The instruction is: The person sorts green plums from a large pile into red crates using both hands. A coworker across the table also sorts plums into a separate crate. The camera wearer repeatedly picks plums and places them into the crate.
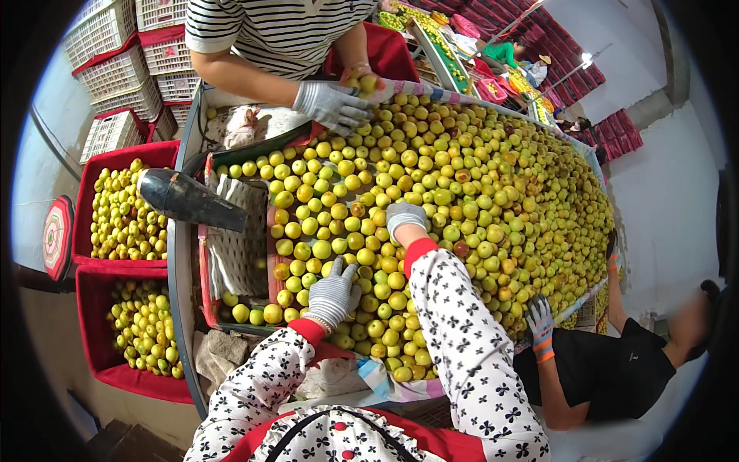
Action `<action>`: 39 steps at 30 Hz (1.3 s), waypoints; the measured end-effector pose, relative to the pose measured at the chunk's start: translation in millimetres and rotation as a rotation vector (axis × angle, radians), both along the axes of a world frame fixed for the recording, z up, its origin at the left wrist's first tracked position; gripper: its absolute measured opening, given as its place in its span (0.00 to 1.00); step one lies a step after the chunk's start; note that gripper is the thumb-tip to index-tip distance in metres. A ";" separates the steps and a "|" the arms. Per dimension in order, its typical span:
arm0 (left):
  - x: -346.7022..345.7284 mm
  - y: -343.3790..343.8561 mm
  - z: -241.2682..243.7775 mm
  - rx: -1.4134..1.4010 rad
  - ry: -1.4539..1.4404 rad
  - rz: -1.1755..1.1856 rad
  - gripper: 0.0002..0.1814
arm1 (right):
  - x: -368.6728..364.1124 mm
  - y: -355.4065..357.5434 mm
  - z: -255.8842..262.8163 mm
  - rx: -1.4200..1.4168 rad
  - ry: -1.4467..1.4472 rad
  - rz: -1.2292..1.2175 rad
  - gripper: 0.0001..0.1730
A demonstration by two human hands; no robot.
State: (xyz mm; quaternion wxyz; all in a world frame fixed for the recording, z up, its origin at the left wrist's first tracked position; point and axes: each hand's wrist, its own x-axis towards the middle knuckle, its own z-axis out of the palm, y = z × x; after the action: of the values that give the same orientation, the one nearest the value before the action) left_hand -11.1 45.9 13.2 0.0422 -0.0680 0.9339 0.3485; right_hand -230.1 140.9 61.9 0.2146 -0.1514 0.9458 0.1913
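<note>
A broad heap of small, round yellow-green fruit, some with brown patches, covers the sorting table before me. My left hand, in a grey-striped knit glove, rests palm down on the fruit near the chute end. Its fingers are spread and nothing shows in its grip. Farther out, my right hand reaches into the middle of the heap in a similar glove. Its fingers are curled down and mostly hidden, so whether it grips a fruit cannot be seen. To the left, loose fruit thins out beside a perforated pale surface.
A black duct nozzle juts over the table's left end. Two red-lined crates of fruit stand beyond that edge. Across the table, a co-worker's gloved hand touches the heap; another co-worker's glove is at right. Stacked crates rise behind.
</note>
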 end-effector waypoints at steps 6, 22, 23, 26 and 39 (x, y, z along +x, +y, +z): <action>26.5 -1.7 -17.5 0.946 0.192 0.239 0.17 | 8.7 -4.8 -6.8 0.038 0.002 0.002 0.16; 63.6 -18.4 5.0 2.549 -0.475 0.269 0.37 | 170.9 48.7 13.5 -1.200 0.135 0.101 0.15; 67.3 -24.9 5.0 2.575 -0.437 0.350 0.36 | 151.2 56.9 14.4 -1.019 0.303 0.173 0.15; 74.9 -38.3 27.7 2.478 -0.218 0.477 0.36 | 119.0 65.2 2.6 -0.812 0.392 0.314 0.15; 71.4 -42.1 10.7 2.122 -0.719 0.454 0.27 | 77.7 -30.1 -37.2 -0.310 -0.096 0.203 0.25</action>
State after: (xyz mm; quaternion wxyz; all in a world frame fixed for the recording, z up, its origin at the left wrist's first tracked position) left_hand 60.3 3.7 24.0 0.2794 -0.2610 0.0689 0.9214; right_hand -152.4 110.8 24.8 0.2133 -0.2861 0.9325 0.0566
